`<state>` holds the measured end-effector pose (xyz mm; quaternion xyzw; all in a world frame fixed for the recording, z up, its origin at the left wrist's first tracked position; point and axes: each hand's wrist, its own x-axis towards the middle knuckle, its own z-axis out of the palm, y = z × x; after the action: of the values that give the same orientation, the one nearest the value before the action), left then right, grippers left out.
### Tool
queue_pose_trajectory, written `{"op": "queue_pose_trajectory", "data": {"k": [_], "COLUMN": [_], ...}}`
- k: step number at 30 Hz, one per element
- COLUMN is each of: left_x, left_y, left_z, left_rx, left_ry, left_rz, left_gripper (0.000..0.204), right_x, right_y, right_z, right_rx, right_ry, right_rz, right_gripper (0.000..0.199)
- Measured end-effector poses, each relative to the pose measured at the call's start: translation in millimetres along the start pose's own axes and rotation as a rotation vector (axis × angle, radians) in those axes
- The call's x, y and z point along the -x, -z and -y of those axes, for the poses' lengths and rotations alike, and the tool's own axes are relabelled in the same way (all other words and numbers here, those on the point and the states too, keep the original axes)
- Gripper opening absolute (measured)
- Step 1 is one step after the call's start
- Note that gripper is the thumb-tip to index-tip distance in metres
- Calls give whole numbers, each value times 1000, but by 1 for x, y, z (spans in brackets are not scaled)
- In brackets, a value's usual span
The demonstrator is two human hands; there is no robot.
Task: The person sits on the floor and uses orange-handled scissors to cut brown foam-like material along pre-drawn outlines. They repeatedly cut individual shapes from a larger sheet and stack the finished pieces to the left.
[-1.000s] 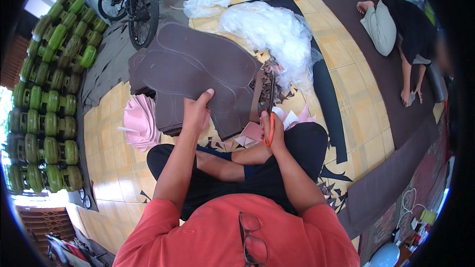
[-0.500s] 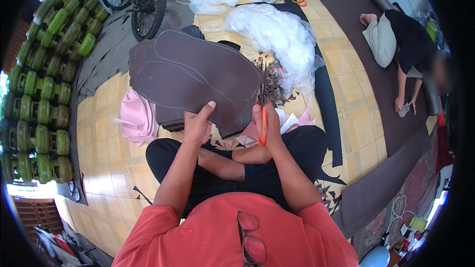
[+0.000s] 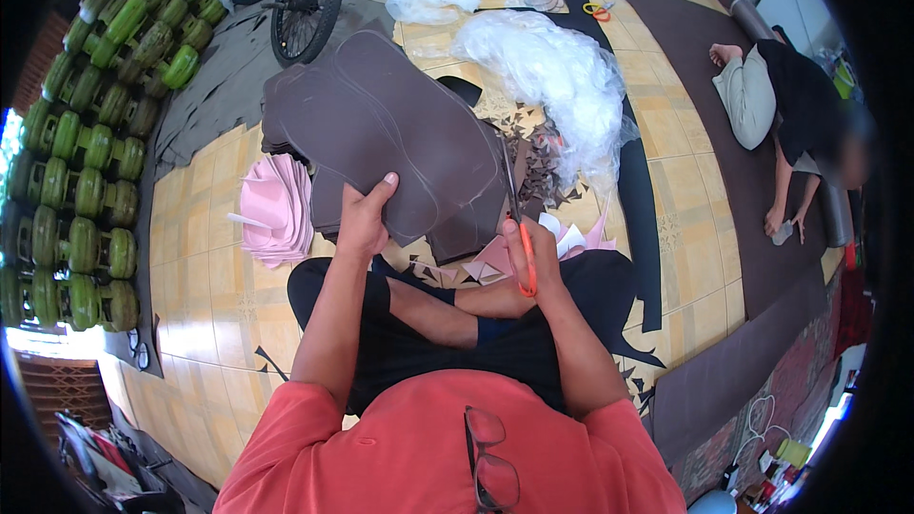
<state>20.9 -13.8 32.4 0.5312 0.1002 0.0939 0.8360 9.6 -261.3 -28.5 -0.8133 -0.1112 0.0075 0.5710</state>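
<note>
My left hand (image 3: pixel 367 216) grips the near edge of a dark brown sheet (image 3: pixel 400 124), thumb on top, fingers hidden underneath. Pale outlines of a long curved shape are drawn on it. In my right hand (image 3: pixel 533 252) are scissors (image 3: pixel 528 271) with orange handles, their blades pointing away from me beside the sheet's right edge. A stack of more brown pieces (image 3: pixel 457 238) lies beneath the held sheet. Small dark offcuts (image 3: pixel 543 167) are heaped just beyond the blades. Pink pieces (image 3: pixel 276 214) sit piled left of the sheet, and other pink scraps (image 3: pixel 490 262) lie near my right hand.
Crumpled clear plastic (image 3: pixel 543 57) lies ahead, with yellow-orange scissors (image 3: pixel 597 11) farther off. A bicycle (image 3: pixel 305 9) stands at the far left near stacked green gas cylinders (image 3: pixel 86 190). At right, another person (image 3: pixel 800 95) bends over a long brown sheet (image 3: pixel 705 86).
The held sheet has turned, its far end swinging up and its right edge shifting. My right hand and the scissors moved slightly right and nearer. The whole view has shifted a little.
</note>
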Motion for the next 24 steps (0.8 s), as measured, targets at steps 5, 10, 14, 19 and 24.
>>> {"op": "queue_pose_trajectory", "data": {"k": [5, 10, 14, 19, 24], "left_x": [2, 18, 29, 37, 41], "left_y": [17, 29, 31, 31, 30], "left_z": [-8, -15, -16, -5, 1], "left_rx": [-201, -373, -434, -406, -415], "left_ry": [104, 291, 379, 420, 459], "left_rz": [32, 112, 140, 195, 206], "left_gripper": [50, 59, 63, 64, 66], "right_x": [3, -5, -14, -19, -21], "right_y": [-1, 1, 4, -1, -4], "right_z": [-19, -17, 4, 0, 1], "right_rx": [-65, -59, 35, 87, 99], "right_ry": [-50, -58, 17, 101, 177], "right_rz": [-67, -93, -131, -180, -254], "right_gripper": [40, 30, 30, 28, 25]}}
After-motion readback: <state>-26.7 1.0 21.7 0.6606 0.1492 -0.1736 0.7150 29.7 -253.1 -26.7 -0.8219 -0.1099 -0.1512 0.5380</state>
